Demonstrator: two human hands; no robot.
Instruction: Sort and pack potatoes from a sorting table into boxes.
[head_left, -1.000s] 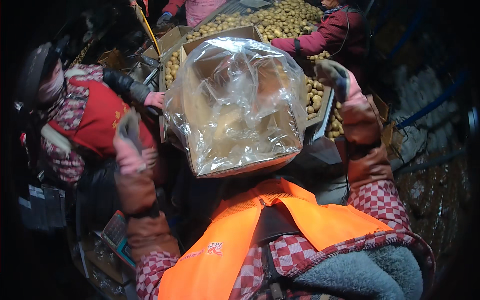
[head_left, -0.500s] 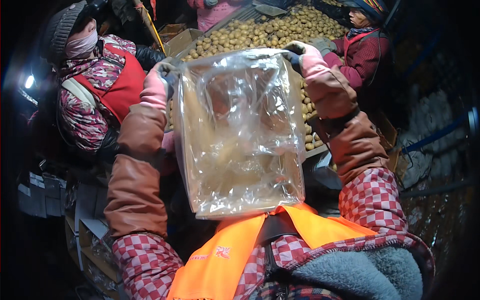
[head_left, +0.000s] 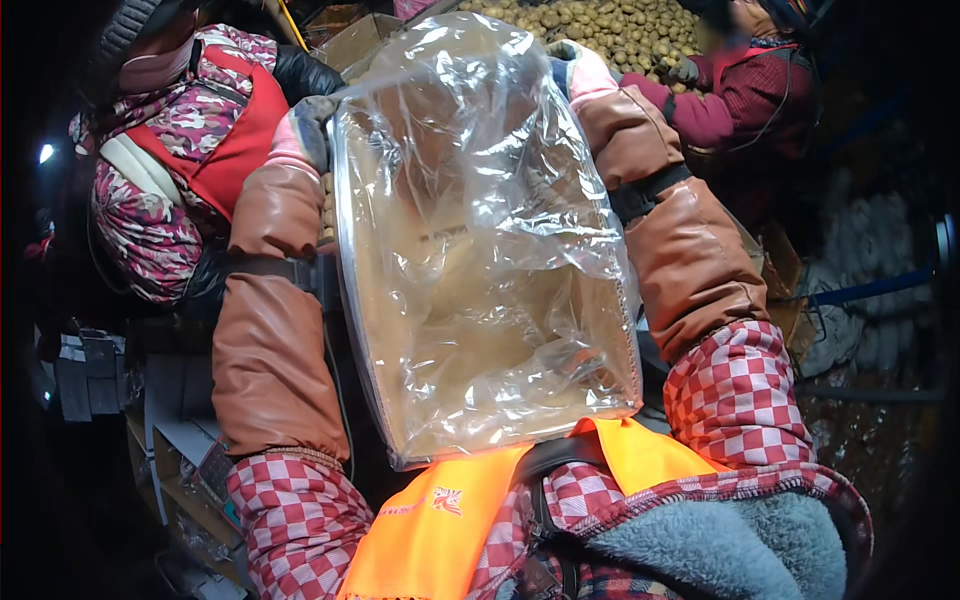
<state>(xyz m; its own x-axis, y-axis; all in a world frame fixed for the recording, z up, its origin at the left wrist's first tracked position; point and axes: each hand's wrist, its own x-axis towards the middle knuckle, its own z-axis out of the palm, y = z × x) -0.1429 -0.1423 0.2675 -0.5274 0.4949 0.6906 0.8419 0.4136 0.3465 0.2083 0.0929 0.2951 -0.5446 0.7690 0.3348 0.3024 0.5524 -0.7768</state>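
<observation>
Reading the clock from the middle of the box, you have your left hand at its 10 o'clock edge, your right hand at 1 o'clock, and the plastic bag inside and over the rim. Behind, potatoes lie toward 1, one co-worker is at 10, another co-worker at 2; cartons lie at 8.

Left hand: fingertips hidden by carton rim and liner; grip unclear. Right hand: fingers mostly behind clear liner. Carton: inside blurred by liner's folds and glare. Potatoes: cut off by upper edge, partly hidden behind liner. Left co-worker, right co-worker: heads cut off above. Orange vest: cut off below.
</observation>
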